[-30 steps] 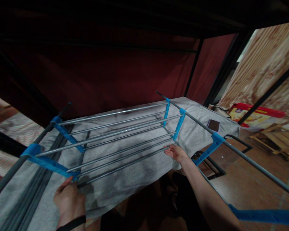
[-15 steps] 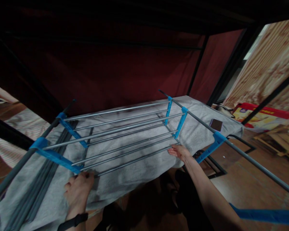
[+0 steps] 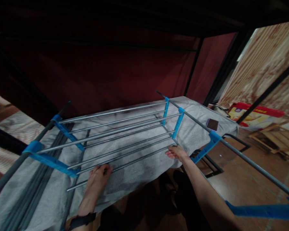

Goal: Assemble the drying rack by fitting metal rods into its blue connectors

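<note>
A rack of grey metal tubes joined by blue plastic brackets (image 3: 54, 163) lies on a grey blanket. My left hand (image 3: 98, 178) is closed on the nearest tube (image 3: 135, 161), a little in from its left end, which sticks out free beside a side pole. My right hand (image 3: 177, 152) grips the same tube near its right end, fingers curled beneath it. That right end is partly hidden by the fingers. Several parallel tubes run behind, between the left brackets and the right brackets (image 3: 177, 123).
Loose grey tubes (image 3: 31, 192) lie bundled on the blanket (image 3: 195, 112) at left. A phone (image 3: 212, 124) rests at right. A long pole (image 3: 250, 158) with blue brackets extends over the tiled floor. Beyond are a red-yellow box (image 3: 252, 115) and a small wooden stand (image 3: 274, 138).
My left hand has slid right along the nearest tube, baring its left end, now out to the left. My right hand stays near the right end. The view has shifted slightly.
</note>
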`<state>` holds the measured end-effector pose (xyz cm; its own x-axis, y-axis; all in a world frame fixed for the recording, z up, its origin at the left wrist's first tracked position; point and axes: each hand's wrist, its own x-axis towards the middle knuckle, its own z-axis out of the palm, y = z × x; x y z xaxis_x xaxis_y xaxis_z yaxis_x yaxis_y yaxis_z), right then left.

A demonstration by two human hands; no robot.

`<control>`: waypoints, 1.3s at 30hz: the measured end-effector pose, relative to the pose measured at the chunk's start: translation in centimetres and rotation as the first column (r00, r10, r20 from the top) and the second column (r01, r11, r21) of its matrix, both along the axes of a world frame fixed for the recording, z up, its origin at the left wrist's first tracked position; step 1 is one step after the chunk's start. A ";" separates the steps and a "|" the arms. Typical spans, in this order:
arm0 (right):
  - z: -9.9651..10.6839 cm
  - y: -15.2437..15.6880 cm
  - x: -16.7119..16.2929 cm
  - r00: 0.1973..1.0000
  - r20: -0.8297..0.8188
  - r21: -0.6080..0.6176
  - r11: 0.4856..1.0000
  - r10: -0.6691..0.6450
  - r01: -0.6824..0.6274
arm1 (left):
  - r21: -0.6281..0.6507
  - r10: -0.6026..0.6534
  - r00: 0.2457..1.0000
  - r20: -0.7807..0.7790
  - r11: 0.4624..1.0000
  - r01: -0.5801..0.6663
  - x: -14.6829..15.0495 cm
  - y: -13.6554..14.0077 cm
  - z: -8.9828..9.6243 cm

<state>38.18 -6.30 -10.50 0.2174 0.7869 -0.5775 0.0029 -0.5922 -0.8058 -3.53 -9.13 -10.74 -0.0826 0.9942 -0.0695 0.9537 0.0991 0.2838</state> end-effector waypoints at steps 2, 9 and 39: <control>0.0 0.1 -0.1 0.996 0.080 -0.016 0.999 0.032 -0.031 | 0.024 -0.126 0.987 0.098 0.992 0.124 0.0 0.5 -0.7; -0.2 0.4 0.5 0.840 0.542 0.062 0.998 -0.022 -0.013 | 0.039 -0.286 0.879 0.382 0.955 0.293 0.1 1.2 -1.2; -2.8 3.3 0.6 0.425 0.905 0.052 0.994 -0.009 -0.091 | 0.162 -0.392 0.920 0.006 0.908 0.386 15.0 6.1 -1.3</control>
<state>38.74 -3.04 -13.33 0.5409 0.8411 -0.0057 0.7809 -0.5047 -0.3681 11.46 -3.01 -12.02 0.3123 0.9455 0.0925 0.8962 -0.3255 0.3014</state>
